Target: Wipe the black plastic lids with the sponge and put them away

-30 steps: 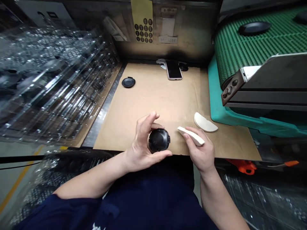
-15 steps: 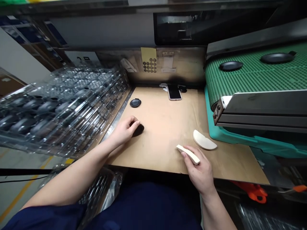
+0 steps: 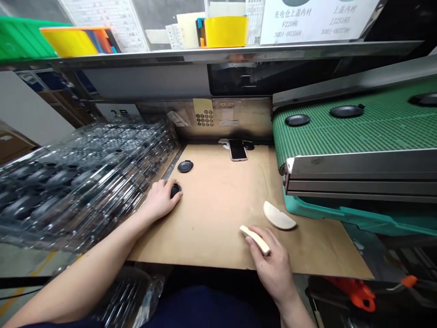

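My left hand (image 3: 157, 201) rests on the brown table sheet (image 3: 218, 205) near its left edge, fingers closed over a small round black cap (image 3: 175, 189) that peeks out beside them. My right hand (image 3: 273, 262) sits at the table's front edge, gripping a cream-coloured curved block (image 3: 254, 238). A second cream half-round pad (image 3: 278, 216) lies flat just beyond the right hand. Another black cap (image 3: 185, 166) lies further back on the sheet, apart from my left hand.
Stacked clear plastic trays (image 3: 78, 173) holding black parts fill the left. A green conveyor belt (image 3: 355, 123) with black lids stands at the right, its metal edge overhanging the table. A phone (image 3: 237, 149) lies at the back. Orange pliers (image 3: 355, 291) sit below right.
My left hand carried the black cap from in front of me out to the left side of the sheet and set it down there. The right hand stayed put; the view tilted upward.
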`<state>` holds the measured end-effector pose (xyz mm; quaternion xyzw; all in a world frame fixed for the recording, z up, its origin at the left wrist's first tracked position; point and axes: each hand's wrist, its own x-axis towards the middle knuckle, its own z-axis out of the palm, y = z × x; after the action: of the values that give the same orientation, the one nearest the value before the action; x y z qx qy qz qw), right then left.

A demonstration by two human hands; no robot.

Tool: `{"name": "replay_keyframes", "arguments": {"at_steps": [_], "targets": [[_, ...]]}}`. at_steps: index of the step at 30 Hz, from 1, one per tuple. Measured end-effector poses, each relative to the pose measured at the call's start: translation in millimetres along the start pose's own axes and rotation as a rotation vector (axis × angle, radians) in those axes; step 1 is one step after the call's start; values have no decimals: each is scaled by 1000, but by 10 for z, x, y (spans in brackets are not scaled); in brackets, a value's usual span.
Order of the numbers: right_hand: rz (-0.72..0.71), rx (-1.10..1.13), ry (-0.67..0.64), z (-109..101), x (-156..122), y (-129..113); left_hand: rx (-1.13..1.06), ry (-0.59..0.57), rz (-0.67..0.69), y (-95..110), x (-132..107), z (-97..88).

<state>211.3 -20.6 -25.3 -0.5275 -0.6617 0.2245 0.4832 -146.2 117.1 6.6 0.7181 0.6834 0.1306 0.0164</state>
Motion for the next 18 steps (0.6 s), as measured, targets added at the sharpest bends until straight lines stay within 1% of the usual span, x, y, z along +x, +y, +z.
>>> {"name": "replay_keyframes", "arguments": {"at_steps": [2, 3, 4, 6, 9, 12, 15, 18], "targets": [[1, 14, -12, 4, -6, -6, 4, 10, 12, 45, 104, -33], [3, 18, -21, 5, -9, -10, -3, 23, 31, 110, 159, -50], [1, 20, -29, 6, -11, -15, -17, 38, 62, 204, 219, -70], [-7, 18, -36, 4, -9, -28, -67, 53, 158, 477, 359, -122], [-31, 14, -19, -5, 5, -52, -182, 23, 352, 1054, 631, -246], [-47, 15, -6, -16, 19, -78, -322, 18, 503, 1742, 976, -402], [-54, 8, -2, -19, 21, -97, -462, 24, 562, 2432, 1364, -523], [-53, 1, 0, -17, 15, -99, -581, 22, 586, 3010, 1713, -561]]}}
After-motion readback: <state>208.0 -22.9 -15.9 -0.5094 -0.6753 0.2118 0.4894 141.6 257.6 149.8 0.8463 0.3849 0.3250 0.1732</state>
